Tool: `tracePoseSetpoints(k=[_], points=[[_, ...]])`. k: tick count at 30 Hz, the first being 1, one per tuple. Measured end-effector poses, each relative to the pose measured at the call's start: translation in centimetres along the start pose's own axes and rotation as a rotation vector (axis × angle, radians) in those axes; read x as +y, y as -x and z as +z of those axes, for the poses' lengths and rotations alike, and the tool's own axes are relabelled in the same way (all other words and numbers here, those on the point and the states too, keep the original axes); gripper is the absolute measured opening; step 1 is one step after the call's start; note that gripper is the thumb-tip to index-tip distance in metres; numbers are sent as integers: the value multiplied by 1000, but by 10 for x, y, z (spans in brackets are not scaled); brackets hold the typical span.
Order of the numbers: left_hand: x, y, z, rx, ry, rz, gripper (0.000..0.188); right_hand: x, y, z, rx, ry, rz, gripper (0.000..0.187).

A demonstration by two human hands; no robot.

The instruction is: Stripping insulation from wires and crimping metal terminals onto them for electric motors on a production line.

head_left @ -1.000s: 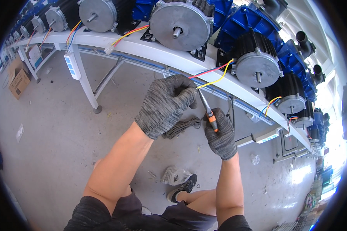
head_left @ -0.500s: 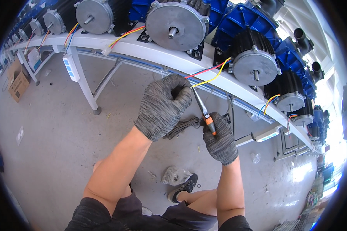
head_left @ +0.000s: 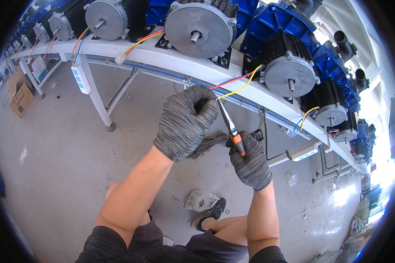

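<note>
Red, blue and yellow wires (head_left: 238, 89) run from a black motor (head_left: 289, 72) with a grey end plate. My left hand (head_left: 185, 123), in a dark grey knit glove, is closed at the ends of these wires; its fingers hide the red and blue ends. Gripped in my gloved right hand (head_left: 250, 163) are needle-nose pliers (head_left: 228, 120) with orange and black handles. Their jaw tips meet the end of the yellow wire beside my left fingertips. What exactly sits between the jaws is too small to tell.
A white bench frame (head_left: 197, 65) carries several motors, including a large one (head_left: 198, 30) at the top. White power strips (head_left: 80, 78) hang from it. Coiled black cable (head_left: 208, 144) lies below my hands. On the floor are a plastic bag (head_left: 200, 200) and a cardboard box (head_left: 21, 94).
Both hands and the pliers stay almost in place, with only a very slight shift left. The pliers' tips remain at the yellow wire's end.
</note>
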State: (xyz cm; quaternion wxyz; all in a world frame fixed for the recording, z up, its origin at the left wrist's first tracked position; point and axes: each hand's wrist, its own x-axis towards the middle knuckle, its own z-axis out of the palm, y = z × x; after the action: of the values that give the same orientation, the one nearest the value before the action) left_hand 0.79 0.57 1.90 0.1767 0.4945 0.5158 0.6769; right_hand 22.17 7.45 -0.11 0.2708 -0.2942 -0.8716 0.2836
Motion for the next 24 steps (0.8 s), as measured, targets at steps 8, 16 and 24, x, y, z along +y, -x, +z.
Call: tracePoseSetpoints(k=[8, 16, 24], points=[[0, -1, 1, -16, -57, -28, 9, -7, 2, -3, 15, 48, -16, 26], [5, 1, 2, 80, -171, 130, 10, -5, 7, -8, -45, -35, -35, 31], [-4, -2, 3, 109, -472, 355, 14, -22, 7, -13, -55, -34, 22, 18]])
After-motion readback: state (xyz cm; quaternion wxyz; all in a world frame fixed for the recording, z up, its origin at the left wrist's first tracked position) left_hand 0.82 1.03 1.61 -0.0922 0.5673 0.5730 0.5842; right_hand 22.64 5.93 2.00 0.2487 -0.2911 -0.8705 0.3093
